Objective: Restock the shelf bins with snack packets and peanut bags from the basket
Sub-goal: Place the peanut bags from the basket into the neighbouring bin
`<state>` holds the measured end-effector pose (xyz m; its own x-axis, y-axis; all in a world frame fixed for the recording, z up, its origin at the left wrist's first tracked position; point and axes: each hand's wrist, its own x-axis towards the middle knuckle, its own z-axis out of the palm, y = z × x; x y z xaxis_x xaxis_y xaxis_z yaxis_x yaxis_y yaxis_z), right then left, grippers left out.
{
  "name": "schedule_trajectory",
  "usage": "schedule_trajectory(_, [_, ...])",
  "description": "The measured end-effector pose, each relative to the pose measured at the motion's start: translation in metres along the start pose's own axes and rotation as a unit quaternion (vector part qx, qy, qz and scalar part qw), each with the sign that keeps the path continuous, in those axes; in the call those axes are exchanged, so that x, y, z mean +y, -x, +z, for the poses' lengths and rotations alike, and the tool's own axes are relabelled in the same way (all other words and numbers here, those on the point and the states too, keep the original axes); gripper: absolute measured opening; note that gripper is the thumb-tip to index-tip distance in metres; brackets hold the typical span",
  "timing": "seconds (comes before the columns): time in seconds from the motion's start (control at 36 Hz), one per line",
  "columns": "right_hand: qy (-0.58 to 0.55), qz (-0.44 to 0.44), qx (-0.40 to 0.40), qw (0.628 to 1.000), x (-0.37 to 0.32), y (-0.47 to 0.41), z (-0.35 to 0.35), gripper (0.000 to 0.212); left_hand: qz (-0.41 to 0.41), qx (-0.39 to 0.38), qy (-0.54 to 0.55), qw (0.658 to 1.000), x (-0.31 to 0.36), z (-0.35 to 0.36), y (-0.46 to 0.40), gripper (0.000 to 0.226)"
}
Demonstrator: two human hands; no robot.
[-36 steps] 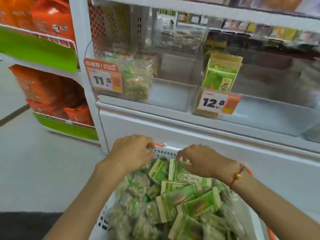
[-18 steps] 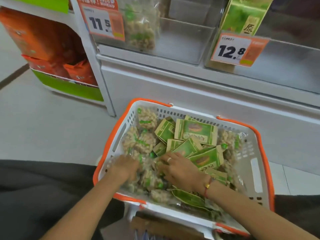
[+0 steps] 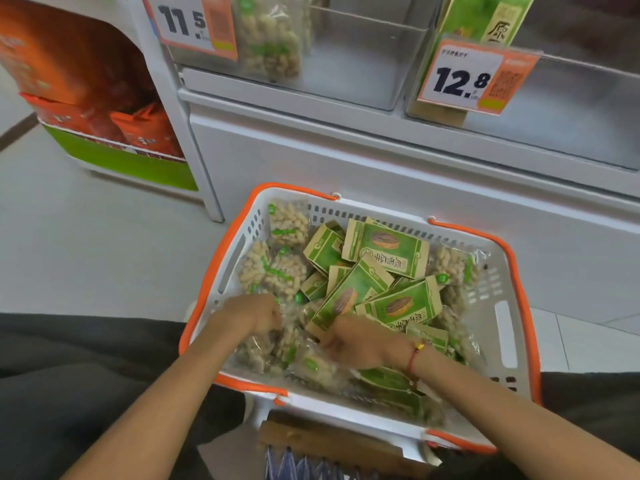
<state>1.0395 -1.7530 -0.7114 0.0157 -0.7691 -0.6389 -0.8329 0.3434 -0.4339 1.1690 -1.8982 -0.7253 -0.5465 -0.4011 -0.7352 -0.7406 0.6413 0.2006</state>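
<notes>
moved deeper among clear peanut bags [image 3: 273,271] at lower centre since before; left hand [image 3: 254,315] and right hand [image 3: 353,344] curled, grip unclear; still picking from basket [image 3: 502,327].

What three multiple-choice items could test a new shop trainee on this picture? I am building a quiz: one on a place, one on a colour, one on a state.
1. Where are both hands?
A. On the shelf
B. Down in the basket
C. On the floor

2. What colour is the basket's rim?
A. Orange
B. Blue
C. Black

3. How full is the bin behind the 11.5 price tag?
A. Packed to the top
B. Holds only a few peanut bags
C. Filled with green packets

Key: 1 B, the left hand and right hand reach among the goods in the basket. 2 A, orange edging runs round it. 3 B, the bin behind the price tag shows peanut bags at one end only.
</notes>
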Motion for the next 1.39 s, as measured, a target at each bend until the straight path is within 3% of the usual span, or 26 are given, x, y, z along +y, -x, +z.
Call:
schedule_trajectory(0.11, [-0.124,0.005,0.039,0.992,0.003,0.011,-0.034,0.024,-0.001,0.079,0.112,0.991,0.011,-0.016,-0.004,0.050])
schedule_trajectory(0.25, [-0.286,0.025,0.079,0.955,0.017,0.028,-0.073,0.026,0.048,-0.011,0.274,0.961,0.035,-0.045,0.012,0.077])
schedule_trajectory(0.39, [-0.386,0.046,0.149,0.909,0.029,0.036,-0.092,0.023,0.087,-0.012,0.399,0.913,0.039,-0.054,0.022,0.077])
schedule_trajectory(0.5, [-0.427,0.026,0.179,0.886,0.027,0.037,-0.101,0.020,0.129,0.007,0.522,0.843,0.029,-0.046,0.024,0.068])
schedule_trajectory(0.64, [-0.374,-0.007,0.214,0.902,0.025,0.040,-0.102,0.025,0.162,-0.041,0.507,0.846,0.038,-0.046,0.024,0.079])
schedule_trajectory(0.72, [-0.366,-0.004,0.218,0.905,0.026,0.050,-0.107,0.022,0.183,-0.039,0.459,0.868,0.057,-0.047,0.029,0.043])
schedule_trajectory(0.75, [-0.364,0.003,0.224,0.904,0.029,0.053,-0.109,0.022,0.186,-0.026,0.440,0.878,0.064,-0.047,0.032,0.043])
schedule_trajectory(0.83, [-0.355,0.045,0.239,0.903,0.044,0.065,-0.112,0.024,0.183,0.029,0.397,0.899,0.076,-0.043,0.030,0.079])
schedule_trajectory(0.92, [-0.254,0.144,0.189,0.938,0.068,0.080,-0.104,0.018,0.161,0.047,0.418,0.893,0.079,-0.035,0.023,0.091])
schedule_trajectory(1.0, [-0.176,0.219,0.051,0.958,0.087,0.088,-0.083,0.022,0.150,0.054,0.441,0.883,0.082,-0.030,0.018,0.077])
schedule_trajectory(1.06, [-0.110,0.189,-0.004,0.976,0.092,0.087,-0.067,0.040,0.151,0.059,0.453,0.876,0.085,-0.030,0.017,0.061])
schedule_trajectory(1.11, [-0.051,0.141,-0.015,0.989,0.094,0.085,-0.053,0.063,0.151,0.059,0.459,0.873,0.088,-0.030,0.018,0.026])
schedule_trajectory(1.17, [0.012,0.099,-0.024,0.995,0.094,0.084,-0.043,0.074,0.150,0.056,0.481,0.862,0.089,-0.031,0.019,0.015])
schedule_trajectory(1.28, [0.149,0.062,-0.013,0.987,0.094,0.074,-0.028,0.054,0.143,0.058,0.499,0.853,0.086,-0.036,0.022,0.013])
schedule_trajectory(1.39, [0.164,0.064,0.028,0.984,0.105,0.071,-0.041,0.039,0.144,0.072,0.514,0.843,0.082,-0.041,0.027,0.015])
